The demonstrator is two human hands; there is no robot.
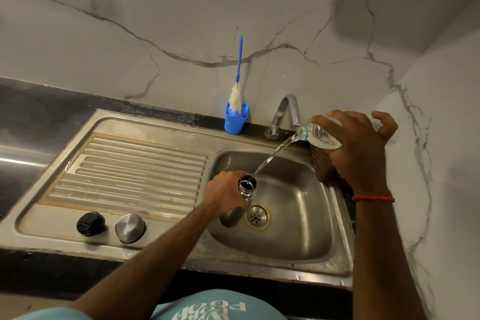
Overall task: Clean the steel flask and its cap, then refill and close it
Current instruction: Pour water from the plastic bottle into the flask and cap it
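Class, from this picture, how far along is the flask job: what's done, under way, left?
Washing looks done: the brush stands in its blue holder. Under way: the right hand tips a plastic bottle, pouring water into the flask gripped by the left hand. Remaining: the black cap and steel cap lie on the drainboard, unfitted.

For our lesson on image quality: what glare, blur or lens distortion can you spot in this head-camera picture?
Head view: glare streaks the black stone countertop at left; the wide lens bends the rim of the steel sink; the water stream from the clear plastic bottle into the steel flask looks slightly smeared.
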